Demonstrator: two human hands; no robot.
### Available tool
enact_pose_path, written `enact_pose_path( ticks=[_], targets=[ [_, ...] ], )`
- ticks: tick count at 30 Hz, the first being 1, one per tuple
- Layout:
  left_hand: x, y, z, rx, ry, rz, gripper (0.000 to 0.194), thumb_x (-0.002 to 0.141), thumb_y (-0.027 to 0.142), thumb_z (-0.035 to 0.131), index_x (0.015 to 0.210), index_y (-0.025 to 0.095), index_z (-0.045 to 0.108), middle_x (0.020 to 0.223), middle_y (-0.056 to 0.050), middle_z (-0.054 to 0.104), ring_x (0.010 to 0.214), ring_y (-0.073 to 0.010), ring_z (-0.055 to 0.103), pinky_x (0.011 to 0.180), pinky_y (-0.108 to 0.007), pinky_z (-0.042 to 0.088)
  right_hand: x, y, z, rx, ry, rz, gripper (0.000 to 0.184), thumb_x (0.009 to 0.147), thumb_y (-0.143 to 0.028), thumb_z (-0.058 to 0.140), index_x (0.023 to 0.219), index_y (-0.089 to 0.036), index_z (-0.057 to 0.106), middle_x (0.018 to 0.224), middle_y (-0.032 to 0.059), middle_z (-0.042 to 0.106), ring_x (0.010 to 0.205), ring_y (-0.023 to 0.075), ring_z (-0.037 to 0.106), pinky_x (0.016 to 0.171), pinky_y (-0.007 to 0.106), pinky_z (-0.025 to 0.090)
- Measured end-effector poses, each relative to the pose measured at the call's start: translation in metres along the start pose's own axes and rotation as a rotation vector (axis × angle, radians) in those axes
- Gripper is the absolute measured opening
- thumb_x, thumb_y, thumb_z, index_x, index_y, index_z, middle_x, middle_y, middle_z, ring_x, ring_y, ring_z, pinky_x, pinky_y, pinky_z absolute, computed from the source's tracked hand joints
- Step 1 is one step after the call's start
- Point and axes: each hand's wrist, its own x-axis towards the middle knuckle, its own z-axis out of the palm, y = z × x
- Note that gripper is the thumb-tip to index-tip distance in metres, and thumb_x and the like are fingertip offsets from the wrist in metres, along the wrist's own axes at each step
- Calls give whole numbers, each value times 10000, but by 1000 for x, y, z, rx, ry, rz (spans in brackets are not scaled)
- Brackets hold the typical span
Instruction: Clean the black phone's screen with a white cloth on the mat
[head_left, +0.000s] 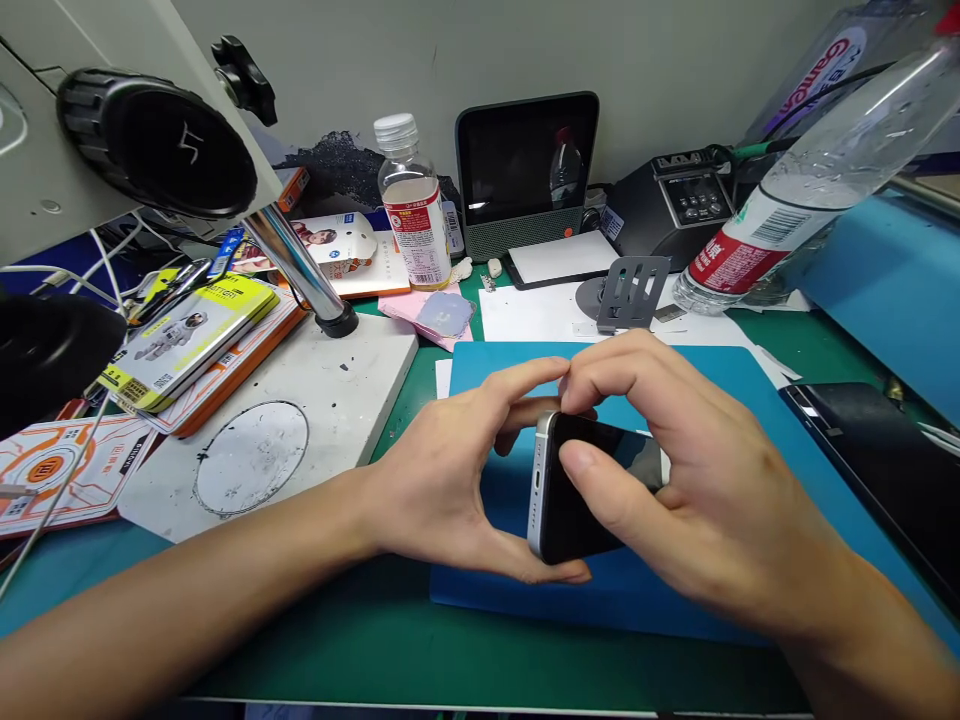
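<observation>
A smartphone (592, 520) with a black screen and a silver edge is held tilted above a blue mat (510, 595). Its bottom edge, with the charging port, faces left. My left hand (442, 480) grips it by the sides, the thumb along the near edge and the fingers at the far edge. My right hand (697, 500) is closed round the phone from the right, with its thumb on the screen and the index finger bent at the far corner. The phone's right end is partly hidden behind my right hand.
A microscope stand base (337, 390) with a metal post stands left, beside stacked boxes (187, 340). Behind the mat are a small bottle (412, 205), a display device (525, 165), a grey metal stand (636, 292) and a leaning water bottle (787, 215). A black panel (885, 470) lies right.
</observation>
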Motion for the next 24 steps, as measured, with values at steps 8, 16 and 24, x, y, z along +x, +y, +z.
enact_pose_path(
  ticks=[8,16,24],
  targets=[
    [-4,-3,6,72,104,77,964,588,486,965,1352,325,401,1084,-15,637,755,-157,639,635,-297,502,-3,2,0,125,-15,66,129,984,-137,466,990,-243,540,981,28,585,902,179,575,751,336,492],
    [-2,0,4,128,97,84,876,639,497,935,1319,296,422,1042,0,618,683,-108,570,629,-271,481,-7,2,1,161,-22,152,151,1052,-182,419,1008,-255,544,1013,12,573,929,154,564,777,311,478],
    [-1,-1,3,155,102,97,866,649,514,924,1322,295,426,1030,7,628,673,-100,547,599,-247,452,-4,0,3,149,-35,207,154,1056,-188,424,1007,-257,553,1017,8,577,886,141,569,768,301,485]
  ],
)
